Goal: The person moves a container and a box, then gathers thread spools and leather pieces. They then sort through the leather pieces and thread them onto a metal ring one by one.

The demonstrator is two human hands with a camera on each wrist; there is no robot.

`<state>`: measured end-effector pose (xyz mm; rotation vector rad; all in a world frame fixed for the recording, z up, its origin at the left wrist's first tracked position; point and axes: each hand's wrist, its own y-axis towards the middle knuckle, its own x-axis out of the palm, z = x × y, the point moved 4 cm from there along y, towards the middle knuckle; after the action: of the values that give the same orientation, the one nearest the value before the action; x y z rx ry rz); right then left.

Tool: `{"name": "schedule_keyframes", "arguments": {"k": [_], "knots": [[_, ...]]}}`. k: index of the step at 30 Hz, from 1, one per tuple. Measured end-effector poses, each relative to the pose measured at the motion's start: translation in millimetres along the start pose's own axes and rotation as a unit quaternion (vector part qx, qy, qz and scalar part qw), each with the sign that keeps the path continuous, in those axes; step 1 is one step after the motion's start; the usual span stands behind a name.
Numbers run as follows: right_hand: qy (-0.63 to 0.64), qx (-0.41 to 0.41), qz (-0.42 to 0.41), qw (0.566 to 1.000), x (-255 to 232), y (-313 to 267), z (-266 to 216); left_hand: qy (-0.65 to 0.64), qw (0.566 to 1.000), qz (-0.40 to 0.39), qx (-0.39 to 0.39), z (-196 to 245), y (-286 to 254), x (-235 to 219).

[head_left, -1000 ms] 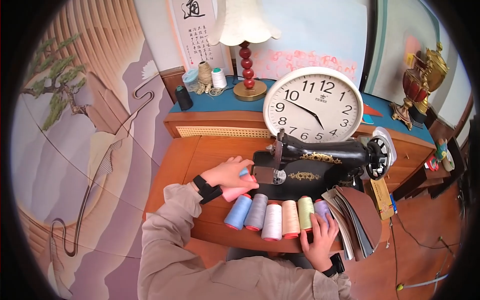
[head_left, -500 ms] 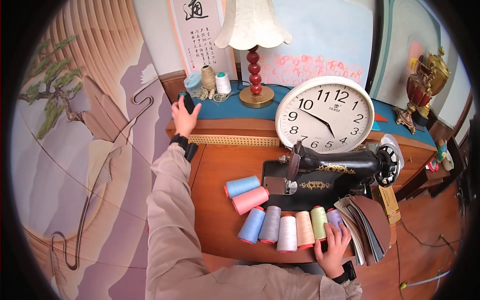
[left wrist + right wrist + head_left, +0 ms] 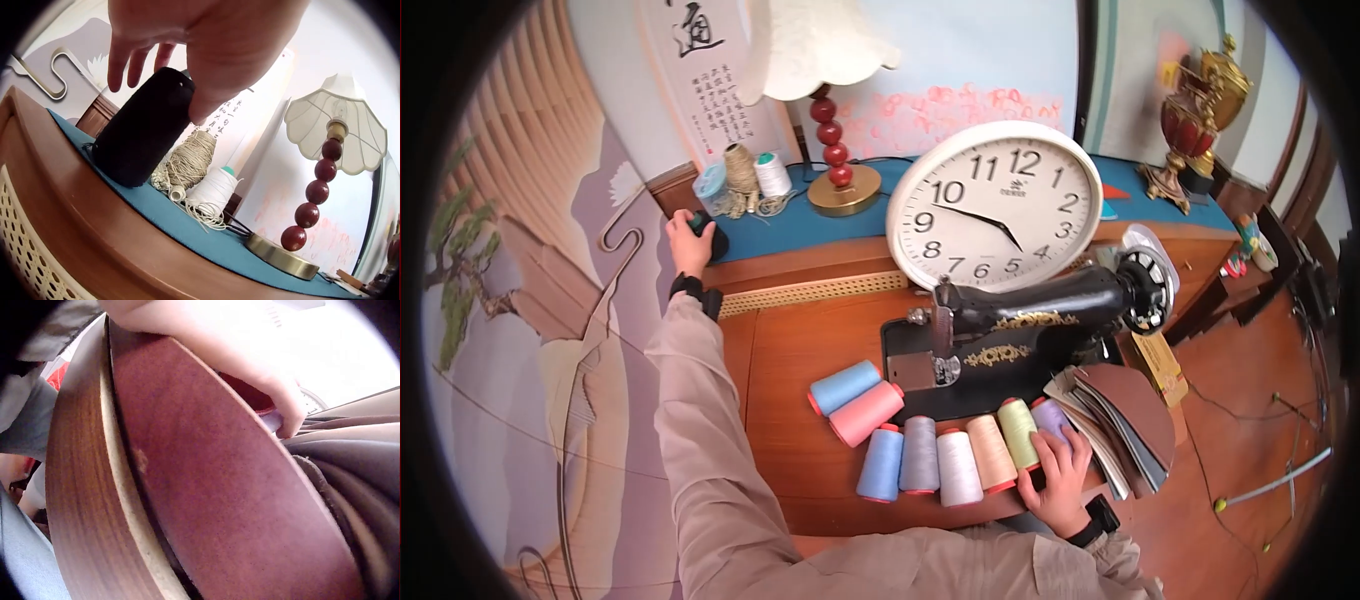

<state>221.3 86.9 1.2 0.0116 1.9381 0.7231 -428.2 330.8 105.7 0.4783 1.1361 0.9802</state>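
At the back left of the blue-topped cabinet, my left hand (image 3: 689, 250) has hold of the black spool (image 3: 718, 244). The left wrist view shows the thumb and fingers of the hand (image 3: 212, 37) on either side of the upper part of the black spool (image 3: 140, 131), whose base is at the cloth. My right hand (image 3: 1060, 486) rests its fingertips at the lower end of the purple spool (image 3: 1050, 417), beside the green spool (image 3: 1019, 432). Peach, white, grey and blue spools stand to their left; a pink spool (image 3: 867, 413) and a light blue spool (image 3: 846, 387) lie behind.
A black sewing machine (image 3: 1040, 312) stands behind the spool row, with a large clock (image 3: 990, 180) beyond it. Fabric samples (image 3: 1125, 425) lie right of my right hand. Twine (image 3: 741, 178), a white spool (image 3: 772, 177) and a lamp (image 3: 840, 190) are near the black spool.
My left hand has left the pink and light blue spools, reached to the back left and taken hold of the black spool. The right hand stays by the purple spool.
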Motion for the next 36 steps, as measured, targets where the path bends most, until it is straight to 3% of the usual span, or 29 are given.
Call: {"name": "schedule_keyframes", "arguments": {"k": [2,10,14,16,18,20,24,26,28,30,32,34,36], "knots": [[0.003,-0.012,0.004,1.0,-1.5,0.5,-1.7,-0.038,0.997,-0.062,-0.002,0.0,2.3,4.0],[0.018,-0.002,0.01,1.0,-2.2,-1.8,1.4,-0.011,0.992,0.021,0.122,65.8,-68.7,-35.2],[0.022,-0.005,0.014,1.0,-2.8,-1.7,3.1,-0.055,0.994,-0.005,0.099,92.1,-127.9,-76.8],[0.022,-0.004,0.015,1.0,-2.1,-2.9,4.8,-0.206,0.977,-0.032,0.054,113.3,-160.4,-102.5],[0.027,-0.008,0.012,1.0,-0.7,-3.7,5.5,-0.203,0.977,-0.065,0.011,114.1,-191.7,-120.2],[0.037,-0.01,0.008,0.999,-2.0,-3.0,5.8,-0.269,0.948,-0.145,-0.093,127.5,-218.9,-136.8],[0.042,-0.02,0.01,0.999,-3.2,-1.8,6.4,-0.28,0.927,-0.205,-0.141,120.4,-266.4,-142.0],[0.047,-0.027,0.011,0.998,-3.4,-2.1,5.0,-0.256,0.936,-0.193,-0.145,116.6,-274.7,-143.6],[0.047,-0.019,0.012,0.999,-3.8,-2.0,5.8,-0.345,0.893,-0.21,-0.197,124.4,-280.2,-141.5],[0.047,-0.023,0.009,0.999,-3.6,-2.5,5.3,-0.377,0.882,-0.213,-0.187,109.4,-292.7,-128.8],[0.05,-0.03,0.006,0.998,-2.2,-2.6,3.9,-0.411,0.836,-0.29,-0.219,107.7,-303.9,-118.3],[0.042,-0.016,0.008,0.999,-2.0,-3.0,5.2,-0.411,0.839,-0.27,-0.234,101.7,-307.0,-115.8],[0.045,-0.027,-0.001,0.999,-0.7,-3.2,4.0,-0.355,0.848,-0.318,-0.23,100.4,-303.6,-114.3]]}}
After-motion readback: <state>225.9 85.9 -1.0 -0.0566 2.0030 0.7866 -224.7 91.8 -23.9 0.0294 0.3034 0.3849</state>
